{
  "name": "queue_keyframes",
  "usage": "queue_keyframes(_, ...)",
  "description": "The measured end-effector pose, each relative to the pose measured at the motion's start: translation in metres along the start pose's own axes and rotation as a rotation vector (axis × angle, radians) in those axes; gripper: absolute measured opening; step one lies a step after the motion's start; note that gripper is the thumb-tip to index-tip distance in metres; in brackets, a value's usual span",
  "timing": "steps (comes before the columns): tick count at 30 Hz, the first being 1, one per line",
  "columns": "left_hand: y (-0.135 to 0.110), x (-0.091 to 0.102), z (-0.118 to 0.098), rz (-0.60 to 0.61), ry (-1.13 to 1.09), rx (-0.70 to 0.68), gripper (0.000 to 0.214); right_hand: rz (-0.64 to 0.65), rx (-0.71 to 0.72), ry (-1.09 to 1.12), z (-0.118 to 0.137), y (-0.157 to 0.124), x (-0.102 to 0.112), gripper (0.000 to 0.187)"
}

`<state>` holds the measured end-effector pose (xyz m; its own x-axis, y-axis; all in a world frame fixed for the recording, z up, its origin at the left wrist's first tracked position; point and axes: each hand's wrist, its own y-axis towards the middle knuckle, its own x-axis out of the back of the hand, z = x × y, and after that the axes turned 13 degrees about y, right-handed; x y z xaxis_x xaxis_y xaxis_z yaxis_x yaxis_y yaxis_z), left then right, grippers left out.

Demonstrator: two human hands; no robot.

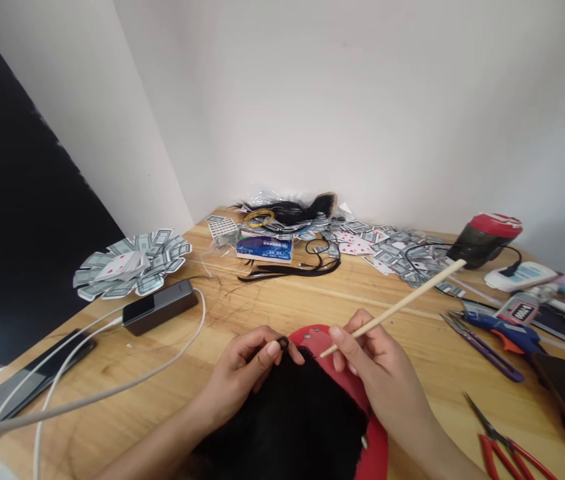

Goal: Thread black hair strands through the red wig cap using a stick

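Note:
Between the thumb and fingers of my left hand point(257, 360) is a small dark curl of hair point(283, 342), at the top end of a black hairy piece point(292, 413). That piece lies over a red backing point(380, 447) dotted with small shiny studs. My right hand point(370, 353) grips a pale wooden stick point(407, 298) like a pencil. The stick's lower tip hovers over the red backing, a little right of my left fingers; its other end points up and right. My left palm is hidden from view.
To the right lie red-handled pliers point(500, 440), purple-handled scissors point(487, 350) and a blue glue gun point(502, 330). A power bank point(160, 307) with white cables and a dark phone point(47, 367) sit left. Behind are playing cards point(355, 243), a blue box point(264, 249) and black hair point(292, 210).

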<state>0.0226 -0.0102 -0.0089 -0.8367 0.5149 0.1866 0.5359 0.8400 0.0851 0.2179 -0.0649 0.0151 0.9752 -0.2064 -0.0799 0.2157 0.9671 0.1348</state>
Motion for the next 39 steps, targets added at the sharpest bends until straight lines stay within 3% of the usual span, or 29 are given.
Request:
queue_keyframes(17,0.007,0.003,-0.006,-0.058,-0.09,0.066,0.045,-0.071,-0.003,0.055,0.003,-0.001,-0.002,0.042)
queue_keyframes(33,0.036,0.035,0.023,-0.383,-0.177,0.168,0.04,-0.076,-0.012,0.169,0.003,0.0,-0.001,0.038)
queue_keyframes(39,0.038,0.037,0.023,-0.529,-0.145,0.094,0.042,-0.096,0.011,0.26,0.004,0.0,0.002,0.033)
